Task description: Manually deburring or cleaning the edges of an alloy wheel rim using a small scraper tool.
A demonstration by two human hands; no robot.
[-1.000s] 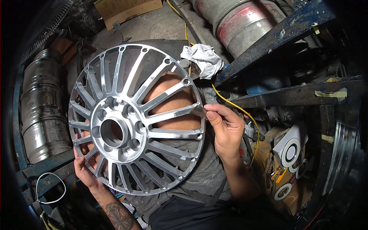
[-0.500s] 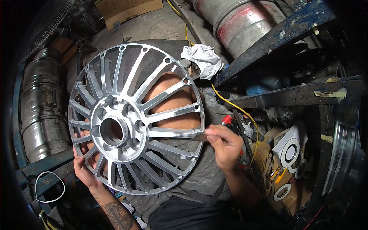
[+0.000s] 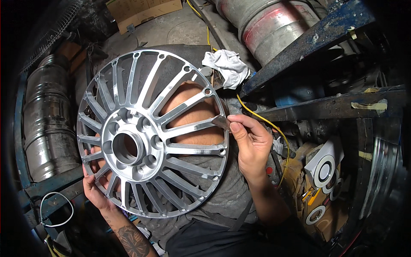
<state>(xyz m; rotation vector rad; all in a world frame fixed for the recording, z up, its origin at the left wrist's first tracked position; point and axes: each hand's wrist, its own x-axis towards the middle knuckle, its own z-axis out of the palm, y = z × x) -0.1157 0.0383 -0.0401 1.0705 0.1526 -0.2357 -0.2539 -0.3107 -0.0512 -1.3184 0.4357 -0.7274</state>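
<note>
"What's the floor (image 3: pixel 184 35) like in front of you?"

"Grey and stained. I see brown cardboard (image 3: pixel 147 12) at its far edge, and a yellow cable (image 3: pixel 257 112) trailing from there toward my right."

"And to the sides?"

"A blue metal rack (image 3: pixel 47 185) on my left, shiny ribbed cylinders (image 3: pixel 49 115) stacked above its near rail. On my right, scuffed blue beams (image 3: pixel 308 48), with pale tape (image 3: pixel 369 104) stuck to the lower one."

"Is it well lit?"

"In patches: bright glints on metal, deep shadow between those beams."

Gaps between the wheel spokes (image 3: pixel 188 127) admit fingers; at right, a bare leg (image 3: pixel 192 113) backs several. Beyond the right hand (image 3: pixel 252 143), a yellow cable (image 3: pixel 248 108) and a blue beam (image 3: pixel 308 45) limit outward passage.
</note>
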